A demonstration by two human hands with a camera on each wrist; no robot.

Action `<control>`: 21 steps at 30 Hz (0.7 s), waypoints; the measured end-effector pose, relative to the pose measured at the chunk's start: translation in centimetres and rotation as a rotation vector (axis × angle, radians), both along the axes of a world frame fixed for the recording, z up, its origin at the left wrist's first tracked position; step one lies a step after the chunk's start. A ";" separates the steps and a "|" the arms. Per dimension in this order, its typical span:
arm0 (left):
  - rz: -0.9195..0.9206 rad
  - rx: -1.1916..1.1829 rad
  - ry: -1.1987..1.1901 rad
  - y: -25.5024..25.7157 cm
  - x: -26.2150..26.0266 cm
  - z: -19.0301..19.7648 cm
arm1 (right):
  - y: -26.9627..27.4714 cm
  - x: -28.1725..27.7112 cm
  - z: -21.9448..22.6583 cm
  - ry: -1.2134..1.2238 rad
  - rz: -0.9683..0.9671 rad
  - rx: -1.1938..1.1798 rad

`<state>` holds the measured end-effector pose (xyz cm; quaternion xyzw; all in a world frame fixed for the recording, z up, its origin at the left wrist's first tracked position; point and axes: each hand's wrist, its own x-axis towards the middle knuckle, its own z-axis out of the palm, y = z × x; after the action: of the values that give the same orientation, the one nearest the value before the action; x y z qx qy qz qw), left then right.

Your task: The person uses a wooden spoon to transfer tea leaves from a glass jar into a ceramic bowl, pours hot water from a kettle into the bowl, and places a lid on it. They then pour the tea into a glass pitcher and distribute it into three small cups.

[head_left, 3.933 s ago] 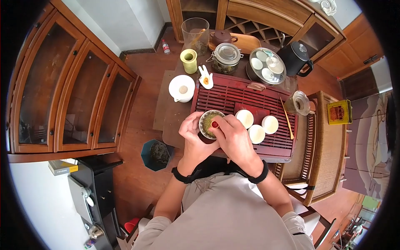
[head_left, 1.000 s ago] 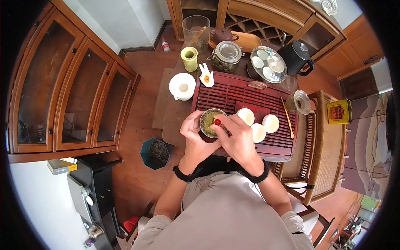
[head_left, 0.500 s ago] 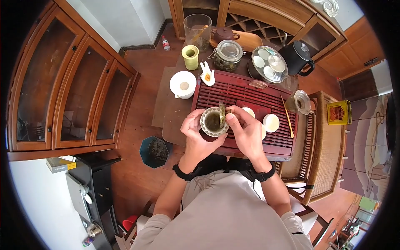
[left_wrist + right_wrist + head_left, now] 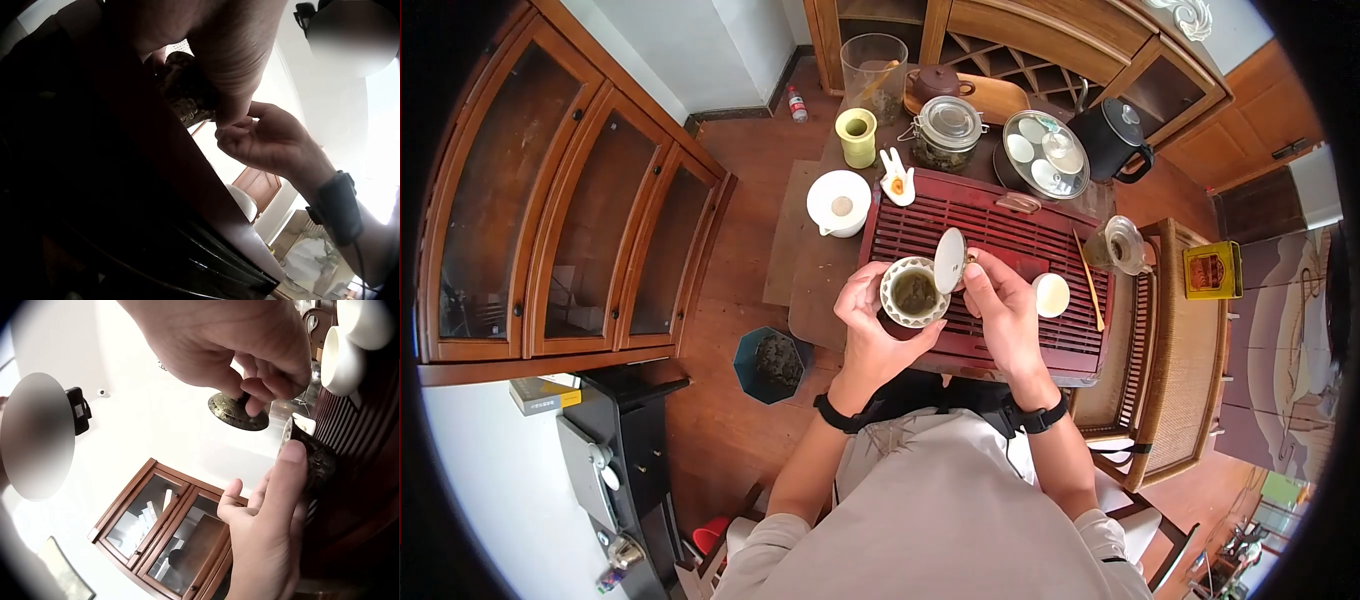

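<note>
Lid [image 4: 949, 260] is off, pinched tilted in the right hand [image 4: 1006, 315] beside the cup [image 4: 887, 292], which is mid-frame in the left hand's [image 4: 874, 333] grip over the tray [image 4: 920, 218], murky liquid [image 4: 916, 293] inside; lid neither refitted nor set down.

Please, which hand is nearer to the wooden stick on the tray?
Right. The right hand holds the lid, a white cup between it and the stick; the left hand grips the patterned cup, farther left.
</note>
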<state>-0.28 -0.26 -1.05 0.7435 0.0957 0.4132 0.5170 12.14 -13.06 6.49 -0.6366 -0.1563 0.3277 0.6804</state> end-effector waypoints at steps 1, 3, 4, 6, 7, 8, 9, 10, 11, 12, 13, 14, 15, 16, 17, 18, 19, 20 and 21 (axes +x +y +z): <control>0.001 0.000 0.000 0.0 0.0 0.0 | 0.0 0.0 -0.1 -0.011 -0.020 0.019; -0.001 0.000 -0.007 0.0 -0.1 0.1 | 0.5 -0.4 0.1 -0.116 -0.056 -0.003; -0.002 0.000 -0.008 0.0 0.0 0.1 | 0.6 -0.5 0.4 -0.222 -0.093 -0.024; -0.001 -0.004 -0.025 0.0 0.0 -0.1 | 0.5 -0.7 1.6 -0.430 -0.052 -0.138; -0.002 -0.004 -0.026 -0.1 0.1 -0.2 | 0.5 -0.7 2.3 -0.638 -0.010 -0.253; 0.015 0.004 -0.027 -0.2 0.2 -0.2 | 0.5 -0.9 2.8 -0.638 -0.011 -0.253; 0.031 0.012 -0.028 -0.3 0.3 -0.2 | 0.7 -1.1 3.2 -0.765 0.024 -0.282; 0.030 0.012 -0.029 -0.2 0.3 -0.2 | 0.9 -1.4 3.4 -0.892 0.059 -0.310; 0.032 0.032 -0.031 -0.2 0.3 -0.2 | 1.1 -1.5 3.2 -1.009 0.068 -0.272; 0.035 0.052 -0.033 -0.1 0.3 -0.2 | 1.3 -1.5 2.9 -1.010 0.067 -0.272; 0.035 0.053 -0.034 -0.1 0.3 -0.2 | 1.5 -1.6 2.5 -1.022 0.094 -0.219; 0.032 0.045 -0.030 -0.1 0.2 -0.3 | 1.6 -1.7 2.2 -1.033 0.122 -0.166; 0.028 0.037 -0.027 -0.1 0.1 -0.4 | 1.7 -1.8 2.1 -1.037 0.142 -0.178; 0.028 0.037 -0.027 -0.1 0.0 -0.5 | 1.8 -1.9 2.0 -1.038 0.141 -0.178; 0.027 0.041 -0.026 -0.1 0.0 -0.6 | 2.0 -2.0 1.9 -1.040 0.153 -0.176; 0.025 0.044 -0.025 0.0 0.0 -0.6 | 2.1 -2.1 1.7 -1.041 0.164 -0.174; 0.024 0.045 -0.026 0.0 0.0 -0.6 | 2.1 -2.1 1.5 -1.042 0.162 -0.175; 0.026 0.062 -0.037 0.1 0.0 -0.5 | 2.1 -2.1 1.3 -1.042 0.171 -0.175; 0.029 0.078 -0.047 0.1 0.1 -0.5 | 2.1 -2.1 1.3 -1.043 0.180 -0.174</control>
<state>-0.21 -0.11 -1.51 0.7517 0.0780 0.4415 0.4836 10.01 -11.00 7.74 -0.7531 -0.4998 0.0370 0.4263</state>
